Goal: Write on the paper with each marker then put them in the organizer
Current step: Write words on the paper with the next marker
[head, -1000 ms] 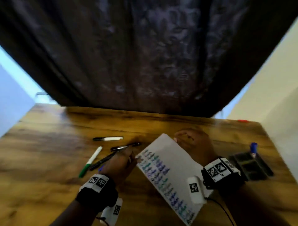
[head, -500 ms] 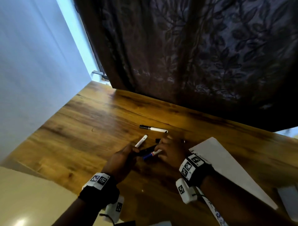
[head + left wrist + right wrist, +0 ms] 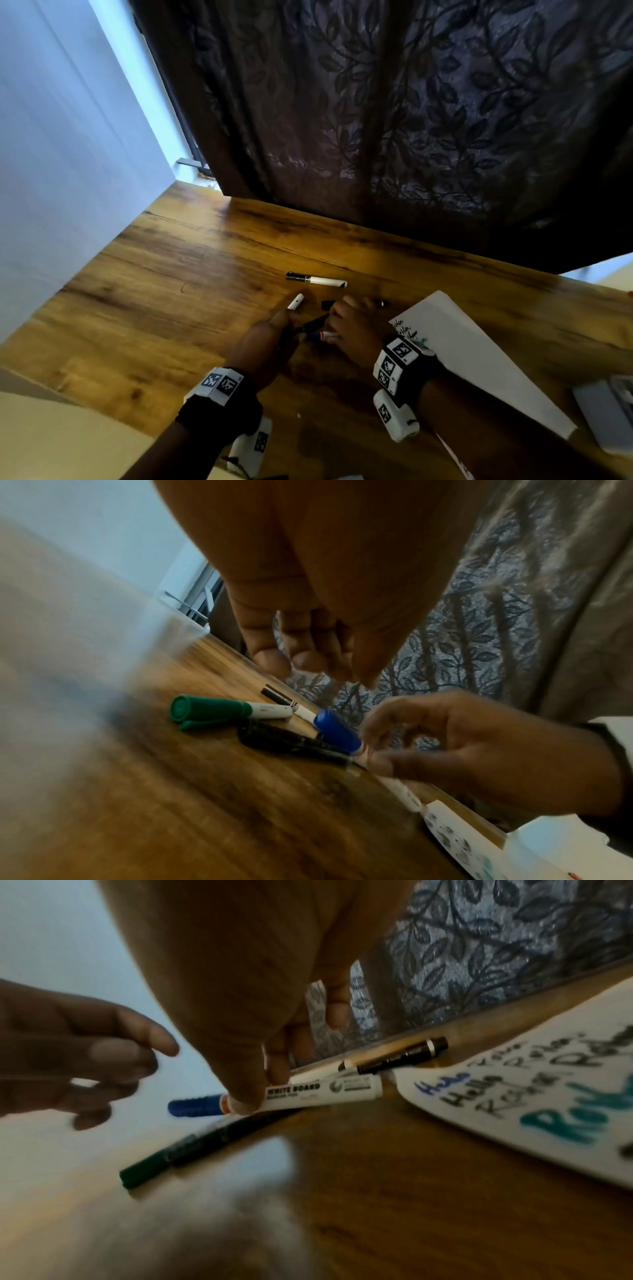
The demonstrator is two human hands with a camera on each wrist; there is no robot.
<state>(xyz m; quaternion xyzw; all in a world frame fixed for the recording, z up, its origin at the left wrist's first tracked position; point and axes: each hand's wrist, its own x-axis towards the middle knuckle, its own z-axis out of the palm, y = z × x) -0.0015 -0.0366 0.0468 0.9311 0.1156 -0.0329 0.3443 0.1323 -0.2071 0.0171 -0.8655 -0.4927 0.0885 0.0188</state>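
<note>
Brown wood-grain tabletop (image 3: 171,308). Dark curtain (image 3: 411,120) with a leaf pattern. White paper (image 3: 514,1096) bearing blue, black and teal writing. Marker (image 3: 325,1093) white with a blue cap (image 3: 195,1108); another marker (image 3: 232,710) has a green cap.

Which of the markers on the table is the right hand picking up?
The blue-capped marker: the right hand pinches its white barrel, while the green-capped marker and the black ones lie untouched.

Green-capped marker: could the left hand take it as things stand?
Probably yes. The green-capped marker lies uncovered on the table just below the open left hand; the right hand is busy on the blue-capped marker.
</note>
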